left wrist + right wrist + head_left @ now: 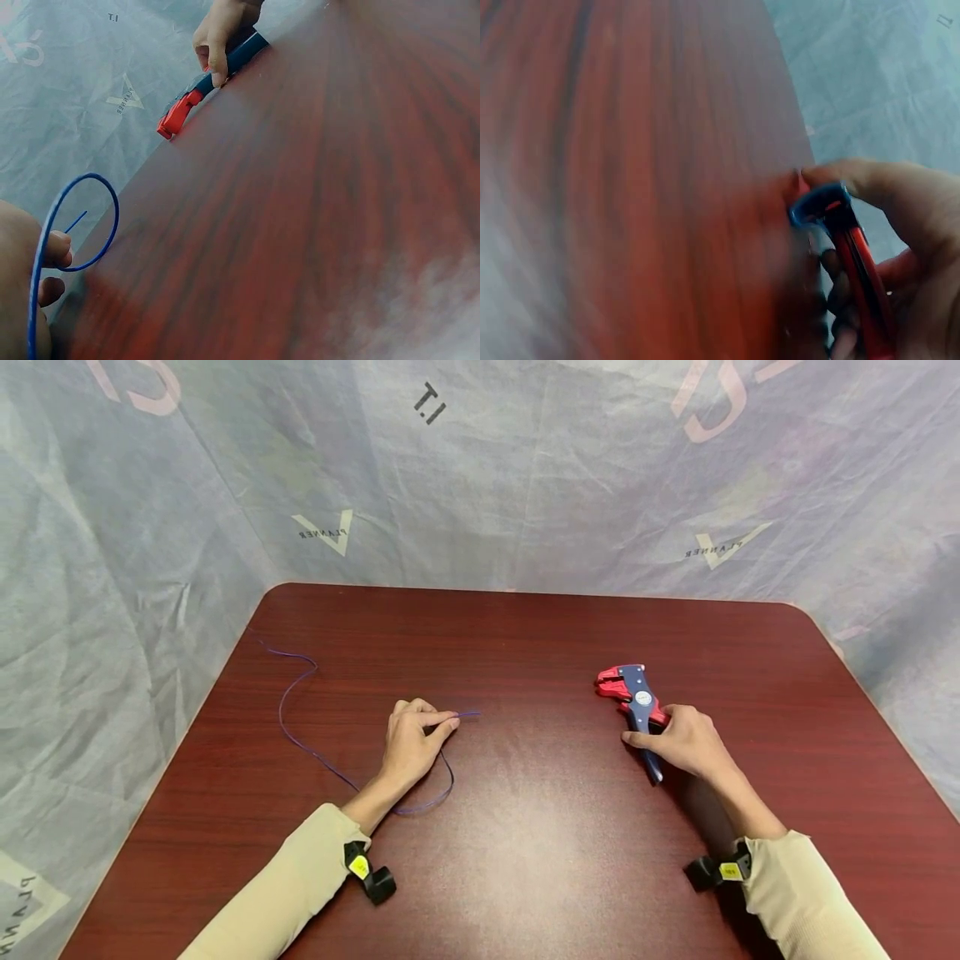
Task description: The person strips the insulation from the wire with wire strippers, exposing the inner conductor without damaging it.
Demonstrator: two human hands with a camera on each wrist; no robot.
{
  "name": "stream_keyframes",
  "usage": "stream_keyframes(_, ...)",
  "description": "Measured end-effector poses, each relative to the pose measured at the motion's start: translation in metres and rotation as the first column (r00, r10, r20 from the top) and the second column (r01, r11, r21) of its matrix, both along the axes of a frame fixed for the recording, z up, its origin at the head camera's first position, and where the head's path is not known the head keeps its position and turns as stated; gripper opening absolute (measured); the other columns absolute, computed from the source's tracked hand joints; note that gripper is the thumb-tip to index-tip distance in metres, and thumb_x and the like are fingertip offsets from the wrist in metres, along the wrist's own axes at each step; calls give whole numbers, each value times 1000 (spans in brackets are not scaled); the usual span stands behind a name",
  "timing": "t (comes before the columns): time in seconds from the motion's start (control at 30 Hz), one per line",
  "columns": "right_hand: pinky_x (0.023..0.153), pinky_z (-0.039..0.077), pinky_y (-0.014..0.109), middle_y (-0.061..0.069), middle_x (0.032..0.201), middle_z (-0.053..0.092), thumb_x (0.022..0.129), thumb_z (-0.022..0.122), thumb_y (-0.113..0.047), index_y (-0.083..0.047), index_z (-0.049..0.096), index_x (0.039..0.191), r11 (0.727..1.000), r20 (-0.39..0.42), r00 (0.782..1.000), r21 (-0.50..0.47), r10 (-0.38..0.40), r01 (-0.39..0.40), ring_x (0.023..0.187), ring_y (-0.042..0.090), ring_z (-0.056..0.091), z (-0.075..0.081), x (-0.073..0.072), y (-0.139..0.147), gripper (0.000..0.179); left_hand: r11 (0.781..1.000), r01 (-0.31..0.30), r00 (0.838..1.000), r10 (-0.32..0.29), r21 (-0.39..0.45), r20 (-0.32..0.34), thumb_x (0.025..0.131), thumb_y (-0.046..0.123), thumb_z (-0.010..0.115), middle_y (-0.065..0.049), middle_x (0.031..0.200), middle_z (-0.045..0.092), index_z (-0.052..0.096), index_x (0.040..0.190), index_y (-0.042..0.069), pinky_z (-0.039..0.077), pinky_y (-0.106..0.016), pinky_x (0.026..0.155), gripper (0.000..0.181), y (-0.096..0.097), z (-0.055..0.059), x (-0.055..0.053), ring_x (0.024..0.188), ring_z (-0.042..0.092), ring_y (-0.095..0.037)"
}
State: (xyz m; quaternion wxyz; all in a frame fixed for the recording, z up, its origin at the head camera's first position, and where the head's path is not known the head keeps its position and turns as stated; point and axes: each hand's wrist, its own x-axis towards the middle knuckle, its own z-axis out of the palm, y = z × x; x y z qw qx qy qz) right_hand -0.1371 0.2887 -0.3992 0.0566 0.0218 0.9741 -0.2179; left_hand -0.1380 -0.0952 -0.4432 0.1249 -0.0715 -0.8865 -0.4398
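Note:
Between thumb and forefinger my left hand (pixel 414 739) pinches a thin purple-blue wire (pixel 429 806) near one end. A short tip sticks out to the right of the fingers. In the left wrist view the wire (pixel 118 217) makes a loop beside the hand. My right hand (pixel 688 740) grips the handles of a wire stripper (pixel 639 710) with a dark blue body and red jaws. The stripper's head points away and slightly left. In the right wrist view a handle of the stripper (pixel 866 289) shows against the palm, with fingers partly hidden. Wire and stripper are well apart.
The dark red wood-grain table (pixel 517 643) has rounded far corners. The rest of the wire trails in curves over its left side toward the far left edge. A grey printed sheet (pixel 480 485) hangs behind the table. Each wrist carries a small black camera.

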Motion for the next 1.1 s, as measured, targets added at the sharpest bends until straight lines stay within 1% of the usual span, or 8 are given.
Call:
stream_keyframes(0.2, 52, 27, 27, -8, 58, 29, 75, 81, -54, -13, 46, 68, 994, 145, 989, -101, -21, 36, 62, 13, 34, 6, -7, 4, 55, 1000, 9, 1000, -9, -13, -14, 85, 18, 78, -8, 85, 69, 82, 95, 10, 38, -39, 81, 13, 0, 0, -1, 84, 51, -24)
stream_keyframes(0.37, 52, 23, 27, -9, 59, 23, 77, 82, -51, -16, 36, 63, 972, 283, 959, -226, -4, 70, 60, 11, 26, 11, -15, 10, 59, 1000, 17, 1000, -17, -7, -21, 85, 17, 78, -9, 86, 70, 82, 95, 10, 38, -39, 81, 13, -1, 1, -1, 84, 51, -24)
stream_keyframes(0.5, 54, 23, 27, -8, 60, 22, 79, 82, -44, -15, 34, 62, 953, 347, 937, -294, 35, 73, 61, 10, 24, 13, -16, 14, 58, 1000, 16, 1000, -16, 0, -22, 85, 17, 78, -8, 86, 70, 82, 95, 10, 38, -37, 81, 13, -1, 0, -1, 85, 51, -24)
stream_keyframes(0.67, 57, 24, 29, -8, 62, 22, 82, 80, -41, -13, 40, 68, 947, 365, 929, -315, 64, 58, 67, 12, 28, 14, -16, 16, 51, 1000, 1, 1000, -1, 28, -9, 85, 17, 78, -8, 85, 70, 82, 94, 10, 37, -34, 78, 12, -1, 0, -1, 84, 51, -22)
stream_keyframes(0.8, 61, 26, 30, -9, 61, 24, 86, 77, -37, -11, 47, 73, 927, 361, 929, -370, 81, 64, 71, 11, 31, 14, -16, 20, 41, 998, -8, 1000, 7, 57, 11, 85, 16, 78, -8, 84, 70, 82, 93, 8, 38, -32, 78, 12, 0, 1, -1, 85, 52, -22)
stream_keyframes(0.9, 64, 28, 30, -12, 62, 32, 90, 74, -33, -13, 53, 77, 895, 347, 932, -442, 102, 66, 72, 7, 34, 12, -16, 24, 32, 997, -11, 1000, 10, 72, 14, 85, 16, 77, -9, 84, 69, 82, 93, 7, 39, -32, 78, 12, -1, 2, -1, 86, 53, -23)
stream_keyframes(1.0, 62, 31, 28, -15, 63, 39, 92, 71, -31, -17, 57, 79, 860, 342, 933, -503, 110, 83, 68, 5, 37, 12, -16, 26, 24, 996, -18, 1000, 16, 83, 15, 85, 16, 77, -9, 84, 69, 82, 91, 7, 39, -32, 79, 12, -2, 3, -1, 86, 53, -22)
stream_keyframes(1.1, 59, 35, 26, -15, 64, 46, 95, 67, -30, -20, 57, 83, 820, 360, 926, -560, 113, 117, 64, 6, 41, 14, -14, 27, 19, 995, -24, 1000, 22, 95, 21, 85, 17, 77, -8, 84, 69, 82, 91, 9, 39, -33, 80, 11, -2, 4, 0, 86, 53, -22)
